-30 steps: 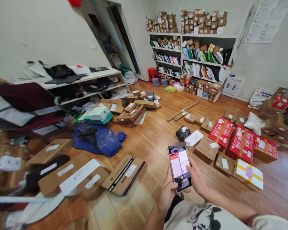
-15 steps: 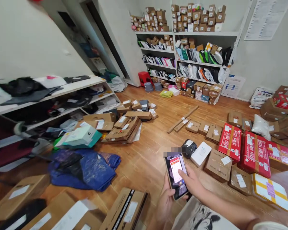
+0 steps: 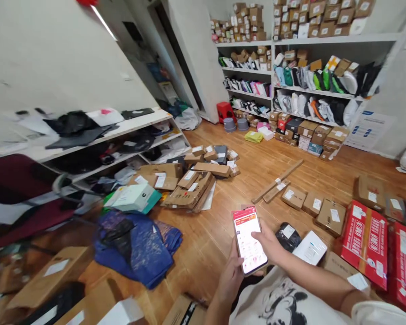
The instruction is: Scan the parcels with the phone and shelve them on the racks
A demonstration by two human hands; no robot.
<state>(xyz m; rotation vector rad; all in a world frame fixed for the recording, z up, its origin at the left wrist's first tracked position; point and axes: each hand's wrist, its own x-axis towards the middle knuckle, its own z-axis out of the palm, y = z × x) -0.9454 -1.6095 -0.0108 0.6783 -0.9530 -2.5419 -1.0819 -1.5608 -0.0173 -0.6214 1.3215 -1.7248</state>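
Observation:
A smartphone (image 3: pixel 248 246) with a lit red and white screen is held upright in front of my body. My left hand (image 3: pixel 232 273) wraps around its left side and lower edge, thumb resting near the bottom left of the screen. From the right comes my right hand (image 3: pixel 269 243), closed against the phone's right edge with one digit over the middle of the screen. Its other fingers are partly hidden behind the phone. Just beyond that hand lie a black wrapped parcel (image 3: pixel 288 235) and a white box (image 3: pixel 310 248) on the floor.
Cardboard boxes (image 3: pixel 330 215) and red cartons (image 3: pixel 364 243) line the floor on the right. Left are a blue sack (image 3: pixel 131 253), a cardboard pile (image 3: pixel 189 192), a dark red chair (image 3: pixel 16 194) and a white counter (image 3: pixel 149 119). Packed shelves (image 3: pixel 307 40) stand at the back.
My view has swung right to left, so the room appears shifted rightward. The phone screen has gone from a purple picture with a small window to a full red and white page.

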